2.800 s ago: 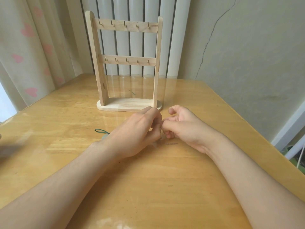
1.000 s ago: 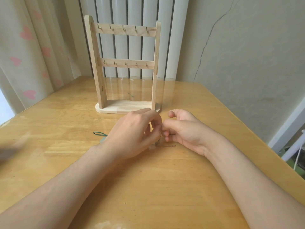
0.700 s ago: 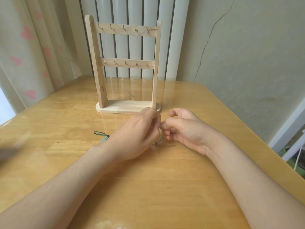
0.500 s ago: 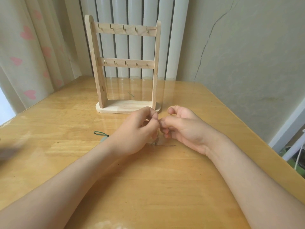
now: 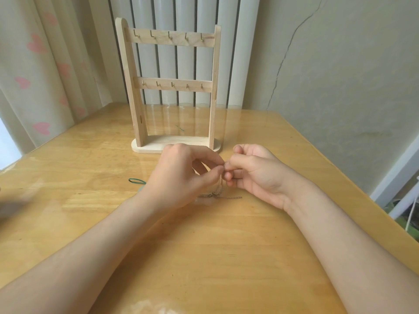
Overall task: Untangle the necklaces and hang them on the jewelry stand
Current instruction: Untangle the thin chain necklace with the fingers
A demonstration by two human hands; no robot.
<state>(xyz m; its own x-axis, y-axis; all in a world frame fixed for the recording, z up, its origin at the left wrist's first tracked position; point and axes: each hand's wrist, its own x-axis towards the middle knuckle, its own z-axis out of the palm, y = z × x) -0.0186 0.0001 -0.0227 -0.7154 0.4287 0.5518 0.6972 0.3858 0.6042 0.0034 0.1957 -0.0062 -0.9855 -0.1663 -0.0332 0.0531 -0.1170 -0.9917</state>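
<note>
I read the left hand (image 5: 181, 175) and right hand (image 5: 256, 173) as both pinching a fine chain necklace (image 5: 213, 195) at their meeting fingertips, its slack resting on the wooden table (image 5: 204, 257), near the upright jewelry stand (image 5: 173, 85) behind.

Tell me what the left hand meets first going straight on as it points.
Probably the right hand: the left hand points at its fingertips, almost touching, with only the thin necklace chain between them.

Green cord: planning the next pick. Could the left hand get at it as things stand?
Probably yes: the cord lies exposed just beside the left hand, nothing between, though its fingers now pinch the chain.
</note>
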